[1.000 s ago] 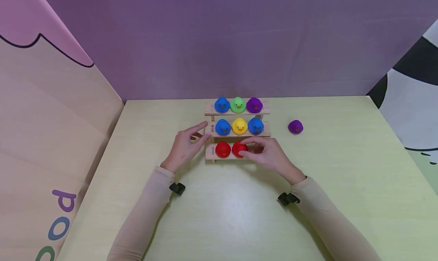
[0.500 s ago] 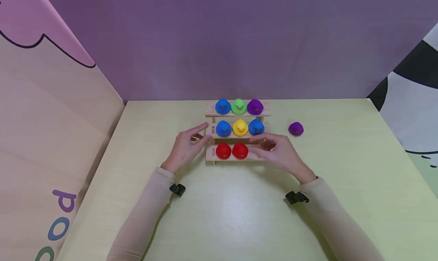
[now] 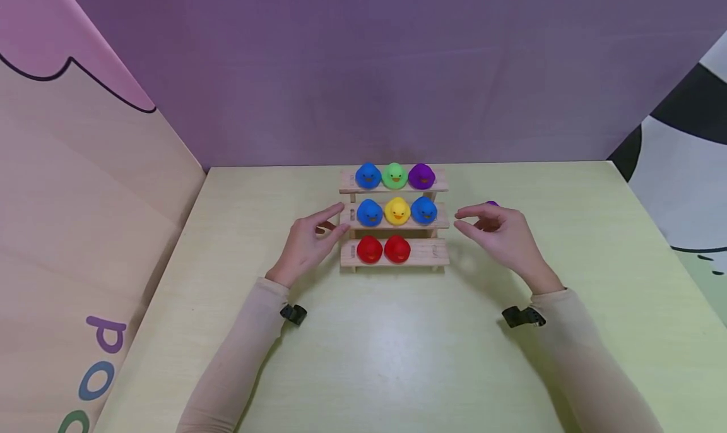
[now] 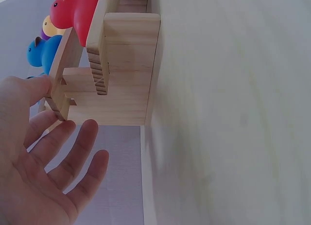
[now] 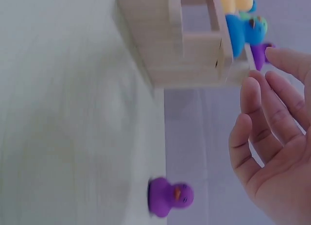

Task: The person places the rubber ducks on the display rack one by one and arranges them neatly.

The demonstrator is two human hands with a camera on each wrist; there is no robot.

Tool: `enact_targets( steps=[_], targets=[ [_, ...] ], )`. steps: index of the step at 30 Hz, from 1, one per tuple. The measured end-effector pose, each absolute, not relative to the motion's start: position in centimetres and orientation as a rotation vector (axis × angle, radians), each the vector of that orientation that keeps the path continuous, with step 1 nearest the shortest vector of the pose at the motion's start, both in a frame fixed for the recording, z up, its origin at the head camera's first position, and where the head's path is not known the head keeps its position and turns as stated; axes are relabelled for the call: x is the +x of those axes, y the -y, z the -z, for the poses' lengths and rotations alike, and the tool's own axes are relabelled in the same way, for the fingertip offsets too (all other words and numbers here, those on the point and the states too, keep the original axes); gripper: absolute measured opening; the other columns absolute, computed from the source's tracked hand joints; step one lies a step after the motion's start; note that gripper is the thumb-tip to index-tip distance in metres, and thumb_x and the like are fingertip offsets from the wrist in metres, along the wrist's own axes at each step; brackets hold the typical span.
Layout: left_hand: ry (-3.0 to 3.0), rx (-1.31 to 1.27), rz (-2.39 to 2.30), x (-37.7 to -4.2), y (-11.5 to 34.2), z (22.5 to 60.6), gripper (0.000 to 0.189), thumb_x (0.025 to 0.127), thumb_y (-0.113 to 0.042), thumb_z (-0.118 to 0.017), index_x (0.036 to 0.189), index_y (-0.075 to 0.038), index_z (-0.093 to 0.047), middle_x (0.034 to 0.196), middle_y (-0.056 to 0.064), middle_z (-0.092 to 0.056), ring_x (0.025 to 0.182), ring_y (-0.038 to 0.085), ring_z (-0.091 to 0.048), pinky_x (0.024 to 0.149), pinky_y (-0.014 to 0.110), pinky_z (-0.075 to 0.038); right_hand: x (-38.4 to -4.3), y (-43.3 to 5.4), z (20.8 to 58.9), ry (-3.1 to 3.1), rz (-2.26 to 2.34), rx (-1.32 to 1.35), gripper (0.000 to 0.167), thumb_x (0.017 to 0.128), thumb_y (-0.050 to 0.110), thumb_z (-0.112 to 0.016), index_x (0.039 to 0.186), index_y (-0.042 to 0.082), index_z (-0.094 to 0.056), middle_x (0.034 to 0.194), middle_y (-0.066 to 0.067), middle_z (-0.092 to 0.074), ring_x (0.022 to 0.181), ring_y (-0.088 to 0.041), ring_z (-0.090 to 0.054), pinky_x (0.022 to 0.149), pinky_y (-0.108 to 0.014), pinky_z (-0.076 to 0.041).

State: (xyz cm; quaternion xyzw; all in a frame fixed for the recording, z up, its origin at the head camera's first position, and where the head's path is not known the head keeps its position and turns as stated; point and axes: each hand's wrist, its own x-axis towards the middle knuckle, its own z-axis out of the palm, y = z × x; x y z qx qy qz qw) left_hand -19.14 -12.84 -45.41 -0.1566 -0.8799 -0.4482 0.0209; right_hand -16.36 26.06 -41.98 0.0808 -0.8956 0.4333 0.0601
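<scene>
A three-step wooden stand (image 3: 427, 252) holds small rubber ducks in the head view. Two red ducks (image 3: 397, 249) occupy its front step, left and middle. A yellow duck (image 3: 397, 211) sits between two blue ones on the middle step; blue, green (image 3: 394, 175) and purple ducks line the top. My left hand (image 3: 307, 243) pinches the left end of the middle step, thumb above and fingertips below in the left wrist view. To the stand's right, my right hand (image 3: 502, 237) holds nothing, fingers relaxed. A loose purple duck (image 5: 167, 196) stands on the table, mostly hidden behind that hand in the head view.
The pale wooden table (image 3: 375, 357) meets a purple wall panel (image 3: 363, 73) behind the stand. Printed panels flank it, a pinkish one (image 3: 85, 199) at left and a black-and-white one (image 3: 676, 168) at right.
My right hand has let go of the middle red duck on the front step and moved right, toward the loose purple duck. My left hand has stayed at the stand.
</scene>
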Motion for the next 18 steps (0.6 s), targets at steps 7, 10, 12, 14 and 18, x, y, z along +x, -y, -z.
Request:
enact_targets(
  steps=[7, 10, 12, 14, 18],
  targets=[
    [2.732, -0.488, 1.391, -19.1, 12.8, 45.3, 0.054, 0.103, -0.036, -0.073, 0.154, -0.023, -0.060, 0.150, 0.005, -0.066, 0.107, 0.025, -0.075, 0.095, 0.044, -0.064, -17.2, -28.7, 43.0, 2.658, -1.334, 0.091, 0.032, 0.100, 0.036, -0.075, 0.124, 0.014, -0.079, 0.095, 0.028, -0.072, 0.077, 0.000, -0.071, 0.066, -0.018, -0.053],
    [2.733, -0.479, 1.399, -19.1, 12.8, 45.3, 0.054, 0.103, -0.036, -0.073, 0.154, -0.022, -0.060, 0.150, 0.005, -0.066, 0.107, 0.026, -0.074, 0.095, 0.044, -0.064, -17.5, -29.7, 43.3, 2.662, -1.325, 0.041, 0.036, 0.102, 0.035, -0.072, 0.128, 0.011, -0.076, 0.091, 0.032, -0.070, 0.074, 0.001, -0.073, 0.064, -0.018, -0.051],
    [2.735, -0.470, 1.402, -19.1, 12.8, 45.3, 0.054, 0.103, -0.036, -0.073, 0.154, -0.022, -0.060, 0.150, 0.004, -0.066, 0.107, 0.026, -0.074, 0.095, 0.044, -0.064, -17.8, -30.3, 43.5, 2.672, -1.325, 0.001, 0.038, 0.103, 0.036, -0.070, 0.130, 0.010, -0.075, 0.088, 0.032, -0.070, 0.073, 0.000, -0.073, 0.063, -0.019, -0.050],
    [2.735, -0.464, 1.406, -19.1, 12.8, 45.3, 0.054, 0.103, -0.036, -0.073, 0.154, -0.023, -0.060, 0.150, 0.004, -0.066, 0.107, 0.026, -0.074, 0.094, 0.044, -0.064, -18.0, -30.8, 43.6, 2.681, -1.317, -0.035, 0.040, 0.104, 0.036, -0.069, 0.133, 0.009, -0.073, 0.088, 0.027, -0.073, 0.072, 0.001, -0.073, 0.061, -0.019, -0.049],
    [2.735, -0.459, 1.412, -19.0, 12.8, 45.3, 0.054, 0.103, -0.036, -0.073, 0.154, -0.022, -0.060, 0.150, 0.004, -0.066, 0.107, 0.026, -0.074, 0.094, 0.044, -0.064, -18.3, -31.5, 44.1, 2.689, -1.310, -0.078, 0.039, 0.107, 0.031, -0.064, 0.137, 0.007, -0.070, 0.101, -0.001, -0.081, 0.071, 0.001, -0.073, 0.055, -0.020, -0.048]
  ],
)
